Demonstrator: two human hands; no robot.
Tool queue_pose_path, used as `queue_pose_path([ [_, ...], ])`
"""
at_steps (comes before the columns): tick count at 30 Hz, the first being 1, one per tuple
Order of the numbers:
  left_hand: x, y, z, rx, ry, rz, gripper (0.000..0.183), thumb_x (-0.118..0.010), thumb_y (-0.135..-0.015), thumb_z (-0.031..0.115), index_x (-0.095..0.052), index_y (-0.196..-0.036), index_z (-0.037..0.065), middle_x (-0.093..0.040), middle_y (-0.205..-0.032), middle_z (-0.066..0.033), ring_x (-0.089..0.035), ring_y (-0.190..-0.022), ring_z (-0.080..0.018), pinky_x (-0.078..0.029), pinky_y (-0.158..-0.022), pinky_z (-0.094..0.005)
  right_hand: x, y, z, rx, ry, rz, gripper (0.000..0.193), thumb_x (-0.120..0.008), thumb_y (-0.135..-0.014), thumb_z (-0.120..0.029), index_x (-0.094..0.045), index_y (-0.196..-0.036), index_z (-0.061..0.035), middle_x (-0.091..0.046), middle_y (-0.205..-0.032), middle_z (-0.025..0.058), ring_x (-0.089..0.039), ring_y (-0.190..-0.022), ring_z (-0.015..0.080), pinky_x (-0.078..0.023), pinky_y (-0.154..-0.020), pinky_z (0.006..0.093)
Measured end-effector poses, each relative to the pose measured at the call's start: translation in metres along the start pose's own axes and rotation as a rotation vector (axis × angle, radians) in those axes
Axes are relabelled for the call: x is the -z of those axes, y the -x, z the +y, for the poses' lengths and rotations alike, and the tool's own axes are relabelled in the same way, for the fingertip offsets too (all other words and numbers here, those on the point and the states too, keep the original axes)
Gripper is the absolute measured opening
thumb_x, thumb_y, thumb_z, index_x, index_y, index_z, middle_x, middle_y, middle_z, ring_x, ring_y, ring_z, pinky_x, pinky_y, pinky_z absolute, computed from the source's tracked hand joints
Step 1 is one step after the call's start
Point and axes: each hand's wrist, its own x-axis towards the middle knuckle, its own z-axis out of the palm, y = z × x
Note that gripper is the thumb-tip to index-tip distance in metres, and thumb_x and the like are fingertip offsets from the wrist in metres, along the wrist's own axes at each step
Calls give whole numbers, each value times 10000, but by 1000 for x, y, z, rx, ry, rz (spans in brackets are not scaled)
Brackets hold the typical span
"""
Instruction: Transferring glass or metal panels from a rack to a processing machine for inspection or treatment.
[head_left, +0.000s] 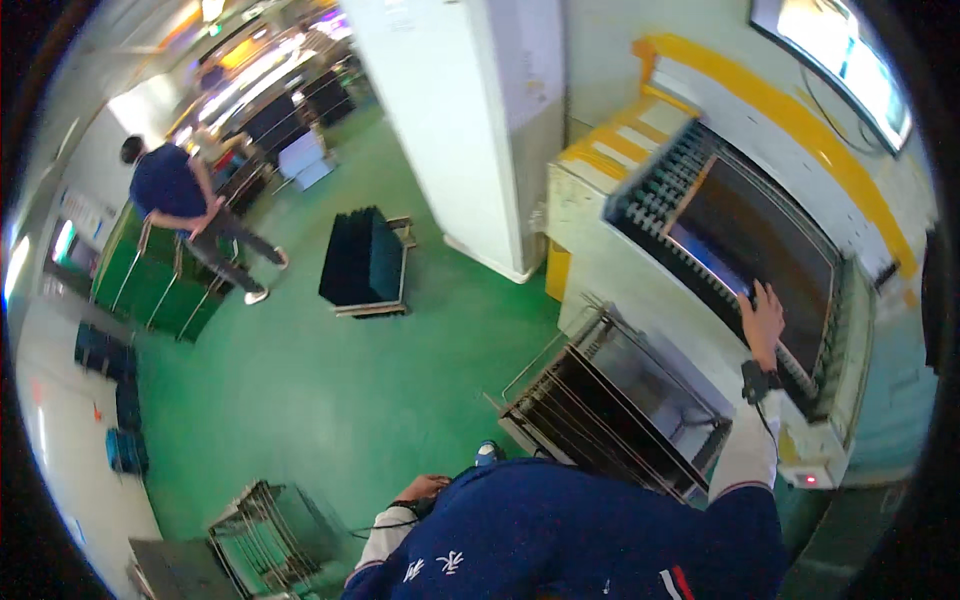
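Note:
My right hand reaches out to the right and lies with fingers spread at the near edge of a dark rectangular panel. The panel lies flat on the roller bed of a cream-coloured conveyor machine. A dark device is strapped to my right wrist, with a cable running down the sleeve. My left hand is low beside my waist, against the dark blue top. Its fingers are mostly hidden, so I cannot tell whether it holds anything.
A metal slotted rack holding dark panels stands close in front of the machine. A white pillar rises beyond. Dark panels stand on a low trolley. Another person stands far left by green carts. A wire rack is at lower left.

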Motion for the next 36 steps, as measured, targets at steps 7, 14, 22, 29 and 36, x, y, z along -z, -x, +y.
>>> queue_pose_path([
  [7, 13, -25, -39, 14, -18, -18, 380, -655, -751, 207, -597, -1082, 28, -612, -1043, -65, -556, -934, -166, -436, -817, -303, 4, -10, 2, 11, -22, -37, 531, -471, -835, -478, -433, -1277, -185, -371, -1351, 104, -324, -1241, 314, -269, -979, 497],
  [14, 20, -33, -49, -136, -90, -27, 344, -639, -751, 216, -627, -1059, 65, -643, -948, -46, -577, -819, -146, -461, -732, -281, 9, -1, -3, 101, -111, 58, 446, -515, -847, -371, -512, -1193, -90, -459, -1264, 142, -397, -1179, 314, -302, -975, 423],
  [22, 19, 1, -1, -35, -236, -79, 361, -590, -793, 337, -626, -1036, 72, -627, -1013, -63, -560, -920, -186, -436, -812, -328, 24, 94, -59, 415, -444, 76, 313, -595, -808, -218, -579, -1053, -22, -581, -1053, 163, -525, -975, 321, -392, -869, 378],
  [29, 35, -10, -19, -111, -228, -153, 349, -554, -830, 339, -610, -1072, 93, -618, -1038, -98, -563, -950, -227, -432, -835, -345, -18, 189, -47, 300, -656, -838, 320, -547, -848, -259, -595, -1006, 15, -640, -917, 106, -582, -878, 181, -434, -793, 316],
  [36, 50, -27, -46, -262, -254, -208, 349, -570, -824, 306, -607, -1068, 58, -621, -1032, -99, -564, -946, -212, -429, -837, -353, -8, 233, -66, 48, -597, -857, 439, -514, -870, -355, -580, -1033, 47, -631, -900, 121, -560, -857, 175, -420, -794, 303],
])
